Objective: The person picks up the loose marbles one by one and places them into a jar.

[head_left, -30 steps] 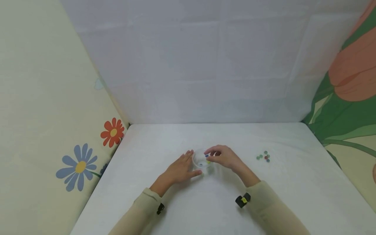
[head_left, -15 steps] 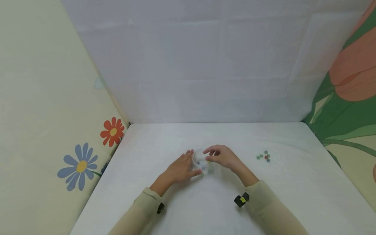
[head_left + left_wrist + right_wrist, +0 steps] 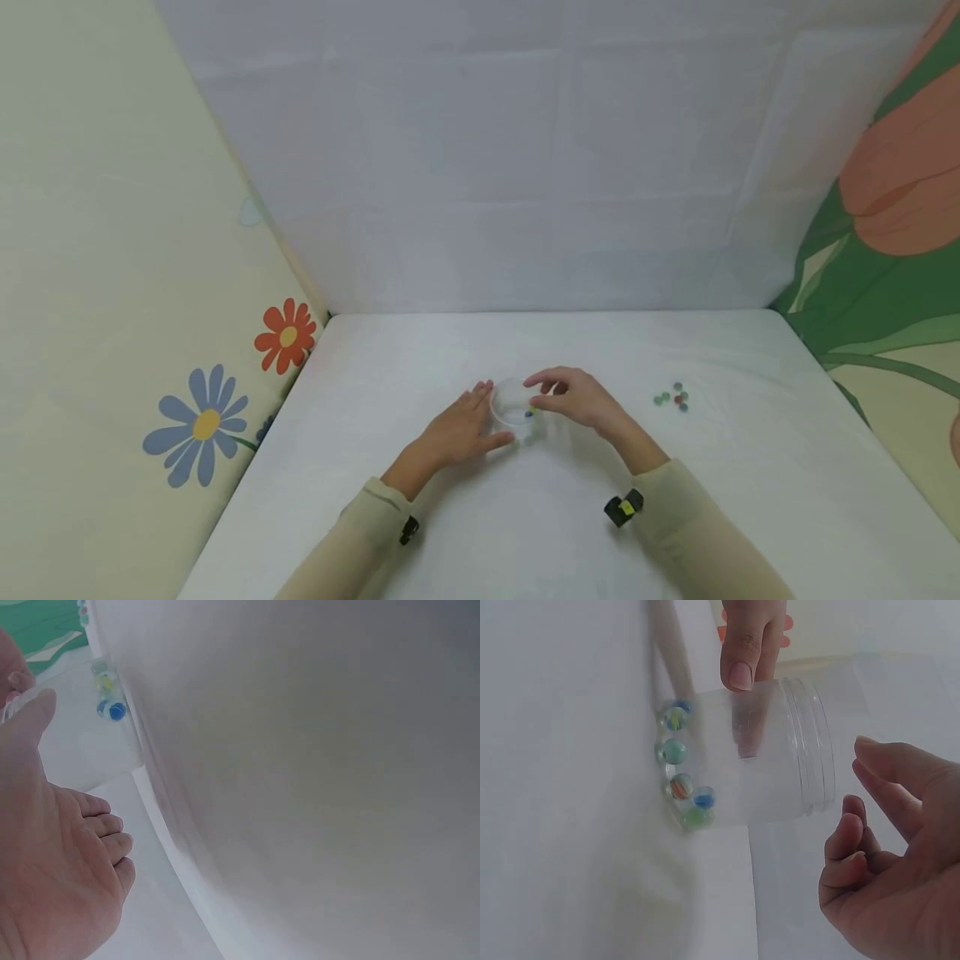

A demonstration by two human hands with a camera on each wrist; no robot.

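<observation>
A clear plastic jar (image 3: 512, 422) stands upright on the white table, with several glass marbles (image 3: 675, 751) on its bottom, blue, green and streaked. My left hand (image 3: 459, 429) lies along the jar's left side, fingers mostly straight and thumb spread. In the right wrist view, its thumb (image 3: 741, 671) touches the jar wall and another finger shows through the plastic. Over the right part of the jar's mouth hovers my right hand (image 3: 576, 398). Its thumb and index finger are parted beside the rim, the other fingers loosely bent, with nothing between them.
Several loose marbles (image 3: 666, 397), green, red and blue, lie in a small group to the right of the jar. A white cloth backdrop (image 3: 480, 167) rises behind the table. Flower-patterned panels (image 3: 206, 427) flank both sides.
One second ago my right fingertips pinched a blue marble over the jar. They let it go into the jar, and the fingers are now parted. My left hand has stayed in place.
</observation>
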